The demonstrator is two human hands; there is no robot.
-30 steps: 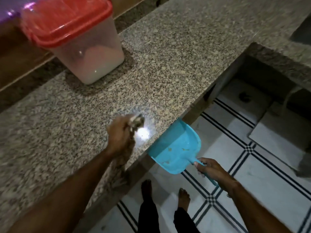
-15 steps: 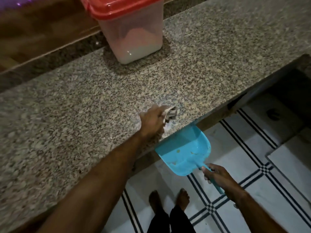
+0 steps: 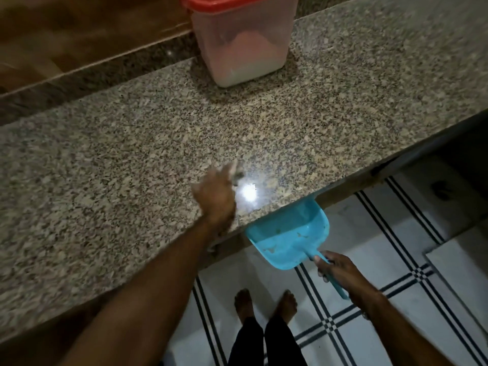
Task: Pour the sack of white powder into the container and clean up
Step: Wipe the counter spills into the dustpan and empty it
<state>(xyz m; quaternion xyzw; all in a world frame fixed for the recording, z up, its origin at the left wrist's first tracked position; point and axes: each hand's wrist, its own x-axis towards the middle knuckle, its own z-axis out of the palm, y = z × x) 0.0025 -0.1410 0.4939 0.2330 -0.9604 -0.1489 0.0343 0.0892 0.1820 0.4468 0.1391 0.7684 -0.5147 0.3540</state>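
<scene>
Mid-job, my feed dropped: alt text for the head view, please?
The left hand, blurred, holds what looks like a rag on the counter near its front edge; the right hand grips a blue dustpan by its handle, pan just below that edge. A red-lidded container of white powder stands at the back.

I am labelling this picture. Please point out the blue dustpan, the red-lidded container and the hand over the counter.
blue dustpan [image 3: 287, 233]: head view, inner floor of the pan.
container [image 3: 243, 48]: head view, clear front wall.
left hand [image 3: 215, 194]: head view, back of the hand.
</scene>
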